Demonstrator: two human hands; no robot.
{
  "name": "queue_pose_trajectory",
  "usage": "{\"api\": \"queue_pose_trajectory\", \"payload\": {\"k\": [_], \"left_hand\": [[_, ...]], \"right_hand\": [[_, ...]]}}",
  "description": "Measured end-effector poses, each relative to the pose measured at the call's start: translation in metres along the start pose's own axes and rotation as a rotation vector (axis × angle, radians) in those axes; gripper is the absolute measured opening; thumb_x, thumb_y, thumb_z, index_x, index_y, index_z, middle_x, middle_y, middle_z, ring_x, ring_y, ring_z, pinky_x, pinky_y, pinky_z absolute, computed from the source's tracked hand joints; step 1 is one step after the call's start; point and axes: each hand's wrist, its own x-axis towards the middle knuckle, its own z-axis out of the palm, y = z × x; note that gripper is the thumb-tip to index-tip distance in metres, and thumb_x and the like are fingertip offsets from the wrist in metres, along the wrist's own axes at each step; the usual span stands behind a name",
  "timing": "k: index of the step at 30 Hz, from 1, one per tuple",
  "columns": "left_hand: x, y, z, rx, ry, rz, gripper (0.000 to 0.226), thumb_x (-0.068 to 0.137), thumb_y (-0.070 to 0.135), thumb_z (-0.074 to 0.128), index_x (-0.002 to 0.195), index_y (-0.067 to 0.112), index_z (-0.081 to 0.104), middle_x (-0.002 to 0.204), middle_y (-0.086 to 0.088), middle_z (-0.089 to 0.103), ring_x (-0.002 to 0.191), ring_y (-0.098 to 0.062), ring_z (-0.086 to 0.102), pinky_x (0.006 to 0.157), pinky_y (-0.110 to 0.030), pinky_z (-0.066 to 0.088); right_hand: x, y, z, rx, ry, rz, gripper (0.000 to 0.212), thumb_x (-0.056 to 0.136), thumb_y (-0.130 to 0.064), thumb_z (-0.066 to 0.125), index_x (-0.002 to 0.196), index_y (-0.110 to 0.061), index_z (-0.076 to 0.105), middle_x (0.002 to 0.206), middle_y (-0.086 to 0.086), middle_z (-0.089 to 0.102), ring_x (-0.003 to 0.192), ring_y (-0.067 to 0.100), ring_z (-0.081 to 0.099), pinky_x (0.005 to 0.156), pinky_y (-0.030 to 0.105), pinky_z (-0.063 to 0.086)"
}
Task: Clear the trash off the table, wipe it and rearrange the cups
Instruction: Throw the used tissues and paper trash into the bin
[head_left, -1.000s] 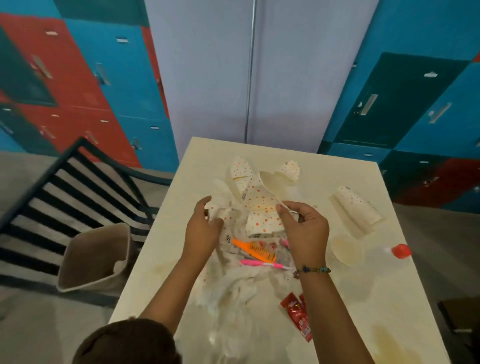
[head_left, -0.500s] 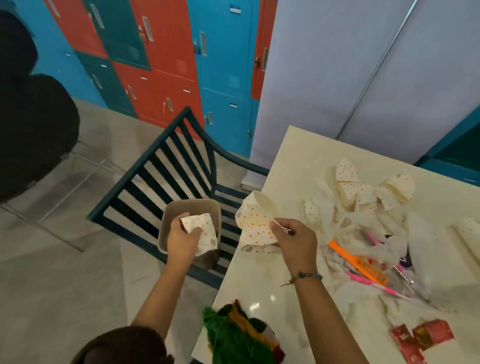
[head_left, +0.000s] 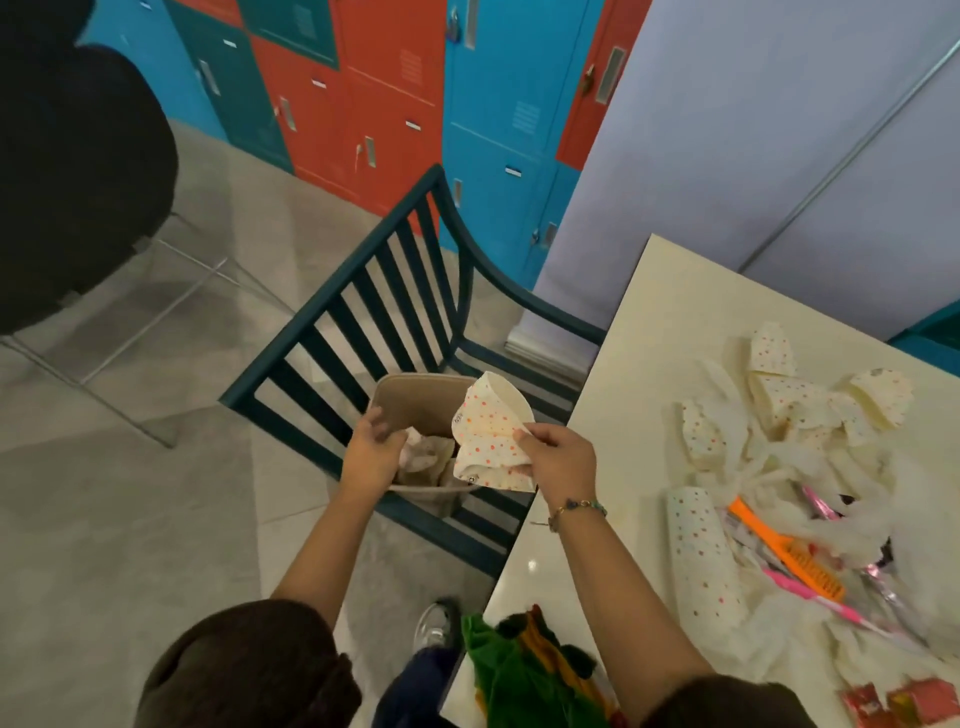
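A beige trash bin (head_left: 415, 385) stands on the dark green slatted chair (head_left: 374, 312) left of the cream table (head_left: 665, 312). My left hand (head_left: 371, 452) hovers over the bin's near rim, fingers apart and empty, above a crumpled dotted paper cup (head_left: 423, 457) lying inside. My right hand (head_left: 558, 460) pinches a crushed polka-dot paper cup (head_left: 488, 436) over the bin's right side. On the table lie more crushed dotted cups (head_left: 779, 384), one rolled cup (head_left: 701, 551), white tissue (head_left: 841, 467), an orange comb (head_left: 784, 551) and pink wrappers (head_left: 821, 597).
A green and orange cloth (head_left: 519, 670) lies on the table's near corner. Red sachets (head_left: 893, 704) sit at the bottom right. A black chair (head_left: 67, 171) stands at the far left. Coloured lockers (head_left: 395, 88) line the back wall. My shoe (head_left: 434, 623) is on the grey floor.
My left hand has let go of its crumpled cup, which now lies in the bin. My right hand has carried its crushed cup from the table edge to over the bin.
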Motion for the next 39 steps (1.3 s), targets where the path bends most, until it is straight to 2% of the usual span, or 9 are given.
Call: {"api": "queue_pose_trajectory", "payload": {"k": [5,8,11,15,18,20,26,32,39], "left_hand": [[-0.012,-0.008,-0.01,-0.051,0.025,0.024,0.039,0.095,0.021,0.049,0.133,0.02,0.044,0.117,-0.003,0.06,0.099,-0.012,0.052,0.077,-0.021,0.035],[-0.013,-0.012,-0.015,-0.053,0.018,0.052,0.038,0.094,0.023,0.05,0.131,0.021,0.046,0.117,-0.006,0.062,0.106,-0.018,0.057,0.082,-0.025,0.038],[-0.013,-0.009,-0.019,-0.045,-0.001,0.058,0.036,0.094,0.024,0.05,0.13,0.021,0.046,0.117,-0.003,0.062,0.104,-0.017,0.058,0.079,-0.025,0.041],[-0.021,0.001,-0.015,-0.058,-0.036,0.107,0.036,0.093,0.022,0.053,0.129,0.021,0.047,0.106,0.003,0.06,0.102,-0.014,0.058,0.072,-0.018,0.04],[-0.033,0.012,-0.001,-0.05,-0.066,0.138,0.034,0.093,0.023,0.053,0.127,0.024,0.05,0.107,0.003,0.06,0.104,-0.015,0.059,0.085,-0.025,0.045],[-0.046,0.022,0.015,-0.055,-0.093,0.165,0.032,0.093,0.022,0.054,0.124,0.025,0.052,0.108,0.002,0.061,0.107,-0.017,0.059,0.094,-0.033,0.045],[-0.106,0.055,0.072,-0.036,-0.281,0.277,0.031,0.095,0.022,0.05,0.125,0.024,0.049,0.109,0.008,0.054,0.102,-0.009,0.048,0.091,-0.029,0.037],[-0.17,0.079,0.163,0.055,-0.408,0.411,0.026,0.094,0.021,0.05,0.119,0.025,0.053,0.113,0.0,0.061,0.095,-0.011,0.057,0.065,-0.015,0.04],[-0.258,0.086,0.257,0.118,-0.519,0.557,0.025,0.092,0.015,0.052,0.116,0.021,0.058,0.108,-0.007,0.064,0.097,-0.022,0.062,0.07,-0.019,0.043]], "right_hand": [[0.021,-0.008,0.039,0.094,-0.072,0.104,0.027,0.086,-0.012,0.065,0.112,-0.005,0.065,0.118,0.009,0.064,0.097,0.02,0.063,0.063,0.024,0.057],[0.029,-0.003,0.062,0.123,-0.166,0.161,0.043,0.084,-0.01,0.066,0.126,-0.008,0.055,0.132,0.011,0.056,0.116,0.027,0.058,0.084,0.036,0.057],[0.033,0.007,0.071,0.012,-0.189,0.145,0.059,0.082,-0.021,0.069,0.135,-0.014,0.045,0.14,0.009,0.049,0.123,0.028,0.052,0.103,0.047,0.045],[0.023,0.006,0.05,0.024,-0.169,0.105,0.031,0.087,-0.02,0.062,0.117,-0.016,0.06,0.124,0.007,0.061,0.109,0.023,0.061,0.098,0.041,0.05],[0.005,0.002,0.016,0.085,-0.132,0.053,0.014,0.09,-0.017,0.058,0.101,-0.015,0.065,0.111,0.005,0.066,0.089,0.018,0.067,0.076,0.025,0.055],[-0.011,0.004,-0.012,0.099,-0.103,-0.011,0.008,0.091,-0.018,0.056,0.094,-0.018,0.064,0.106,0.004,0.067,0.085,0.018,0.067,0.072,0.02,0.053],[-0.047,0.016,-0.108,0.199,0.009,-0.091,0.013,0.093,-0.018,0.053,0.099,-0.016,0.065,0.097,0.004,0.069,0.081,0.017,0.068,0.073,0.023,0.054],[-0.077,0.036,-0.224,0.292,0.17,-0.169,0.018,0.09,-0.006,0.053,0.086,-0.02,0.064,0.084,0.004,0.07,0.069,0.018,0.066,0.068,0.029,0.051],[-0.097,0.076,-0.354,0.309,0.238,-0.225,0.012,0.091,-0.006,0.053,0.096,-0.008,0.064,0.085,0.007,0.068,0.064,0.017,0.063,0.063,0.029,0.051]]}}
